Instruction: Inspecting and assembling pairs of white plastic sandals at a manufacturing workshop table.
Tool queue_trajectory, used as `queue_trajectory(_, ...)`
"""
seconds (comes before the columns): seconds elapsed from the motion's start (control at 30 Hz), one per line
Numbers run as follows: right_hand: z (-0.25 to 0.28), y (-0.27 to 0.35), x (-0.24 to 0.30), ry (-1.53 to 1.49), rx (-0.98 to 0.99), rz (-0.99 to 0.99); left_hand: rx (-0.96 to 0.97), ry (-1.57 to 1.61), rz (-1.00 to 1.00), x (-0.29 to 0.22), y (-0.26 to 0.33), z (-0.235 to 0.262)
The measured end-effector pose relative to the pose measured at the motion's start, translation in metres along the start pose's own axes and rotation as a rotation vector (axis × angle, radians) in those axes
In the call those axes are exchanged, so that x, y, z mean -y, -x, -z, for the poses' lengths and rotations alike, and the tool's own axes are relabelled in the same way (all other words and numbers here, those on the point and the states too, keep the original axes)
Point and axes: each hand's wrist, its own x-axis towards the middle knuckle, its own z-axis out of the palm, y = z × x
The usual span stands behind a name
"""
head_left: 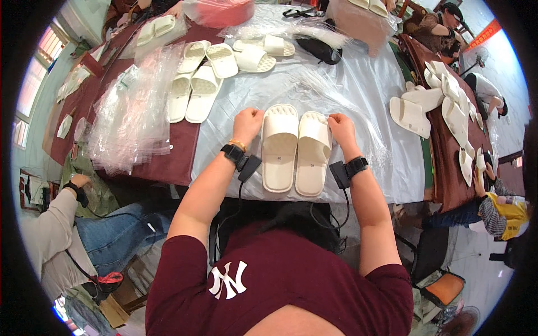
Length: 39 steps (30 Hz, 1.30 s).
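Observation:
Two cream slippers lie side by side in front of me, toes pointing away. The left slipper (279,162) looks longer than the right slipper (311,168). My left hand (248,126) is closed at the outer front edge of the left one, fingertips pinched against it. At the toe end of the right one, my right hand (342,131) pinches its outer edge in the same way. Both wrists wear black straps with small boxes and cables. The undersides of the slippers are hidden.
Clear plastic bags (131,117) are heaped at the left. Farther back lie several more cream slippers (204,84), thin white ties (330,84) and a black pouch (319,49). More slippers (448,106) cover a table at the right. Other people sit at both sides.

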Motion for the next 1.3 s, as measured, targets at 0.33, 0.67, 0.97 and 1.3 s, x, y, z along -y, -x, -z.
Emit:
queue_trajectory(0.33,-0.007,0.007,0.005,-0.019,-0.152,0.082,0.016,-0.113,0.099,0.001,-0.024,-0.019)
queue_trajectory(0.67,-0.031,0.007,0.042,-0.403,-0.095,0.190,0.001,0.436,-0.218,-0.055,-0.012,-0.034)
queue_trajectory(0.97,-0.037,0.019,0.047,-0.450,0.067,0.126,0.178,0.408,-0.215,-0.059,-0.007,-0.048)
queue_trajectory(1.3,-0.042,0.016,0.044,-0.512,0.057,0.111,-0.065,0.620,0.014,-0.009,-0.029,-0.001)
